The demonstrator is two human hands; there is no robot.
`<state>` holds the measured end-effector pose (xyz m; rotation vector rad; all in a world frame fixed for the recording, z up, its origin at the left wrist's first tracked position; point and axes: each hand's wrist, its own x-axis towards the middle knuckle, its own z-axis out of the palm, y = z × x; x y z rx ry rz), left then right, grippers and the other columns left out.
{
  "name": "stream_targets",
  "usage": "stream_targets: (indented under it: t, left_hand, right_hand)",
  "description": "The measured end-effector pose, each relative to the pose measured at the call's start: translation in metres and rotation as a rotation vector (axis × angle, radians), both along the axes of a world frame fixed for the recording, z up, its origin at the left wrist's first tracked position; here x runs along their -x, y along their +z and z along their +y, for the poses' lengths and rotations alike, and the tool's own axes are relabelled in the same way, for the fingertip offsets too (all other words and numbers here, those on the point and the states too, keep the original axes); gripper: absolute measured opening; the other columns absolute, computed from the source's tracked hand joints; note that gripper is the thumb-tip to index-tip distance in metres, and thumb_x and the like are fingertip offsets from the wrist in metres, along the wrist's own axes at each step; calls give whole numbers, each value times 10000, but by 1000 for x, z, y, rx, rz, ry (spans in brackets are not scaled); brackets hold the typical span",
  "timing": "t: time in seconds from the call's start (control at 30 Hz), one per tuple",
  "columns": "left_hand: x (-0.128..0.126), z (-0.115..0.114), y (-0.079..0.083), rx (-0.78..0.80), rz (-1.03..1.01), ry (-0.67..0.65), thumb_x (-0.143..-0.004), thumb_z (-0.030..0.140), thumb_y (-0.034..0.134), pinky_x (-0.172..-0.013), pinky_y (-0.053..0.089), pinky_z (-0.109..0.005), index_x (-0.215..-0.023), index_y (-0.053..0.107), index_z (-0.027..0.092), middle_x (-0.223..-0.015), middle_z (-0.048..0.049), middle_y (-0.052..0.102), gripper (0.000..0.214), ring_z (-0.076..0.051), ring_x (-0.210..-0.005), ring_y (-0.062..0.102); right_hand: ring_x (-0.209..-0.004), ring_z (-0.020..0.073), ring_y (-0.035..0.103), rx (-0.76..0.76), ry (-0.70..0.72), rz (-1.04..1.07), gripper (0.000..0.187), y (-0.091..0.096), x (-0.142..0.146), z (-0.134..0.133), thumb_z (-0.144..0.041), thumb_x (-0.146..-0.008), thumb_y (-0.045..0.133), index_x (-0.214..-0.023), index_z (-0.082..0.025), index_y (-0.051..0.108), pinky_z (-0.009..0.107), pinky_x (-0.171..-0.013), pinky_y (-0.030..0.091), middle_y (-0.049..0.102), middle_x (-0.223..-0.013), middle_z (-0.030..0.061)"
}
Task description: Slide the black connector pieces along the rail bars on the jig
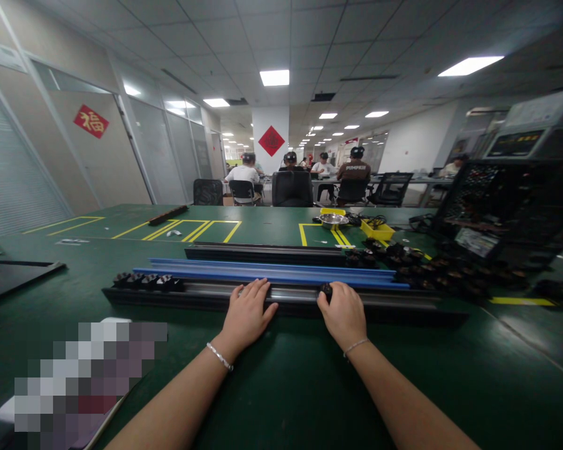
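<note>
A long black channel rail [291,294] lies crosswise on the green table in front of me. My left hand [249,310] rests on its middle, fingers stretched flat over the channel and thumb apart. To the right, my right hand [344,312] has thumb and fingers closed round a small black part [326,289] at the rail; whether the part touches the channel I cannot tell. Several small black blocks with shiny metal faces [152,280] sit in a row at the rail's left end. Just behind lies a blue rail [272,273], and beyond it another dark rail [267,252].
Loose black parts [460,272] are heaped at the right. Behind them are a yellow bin [378,230], a metal bowl [334,220] and an open black equipment case [507,206]. A dark bar [167,215] lies far left; a blurred-out item [84,381] lies near left. People sit beyond.
</note>
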<state>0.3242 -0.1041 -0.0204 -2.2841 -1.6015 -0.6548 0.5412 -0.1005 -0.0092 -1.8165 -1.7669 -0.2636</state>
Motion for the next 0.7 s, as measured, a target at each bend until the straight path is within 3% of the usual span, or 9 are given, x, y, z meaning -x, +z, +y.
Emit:
stream_targets:
  t: [0.7]
  left_hand:
    - [0, -1, 1, -9, 9, 6, -881, 429, 378, -1017, 291, -435, -1245, 481, 234, -1326, -55, 492, 426, -221, -1233, 420]
  right_hand:
    - [-873, 212, 514, -21, -21, 8, 209, -3, -4, 2, -289, -806, 427, -852, -140, 566, 310, -791, 350, 597, -881, 107]
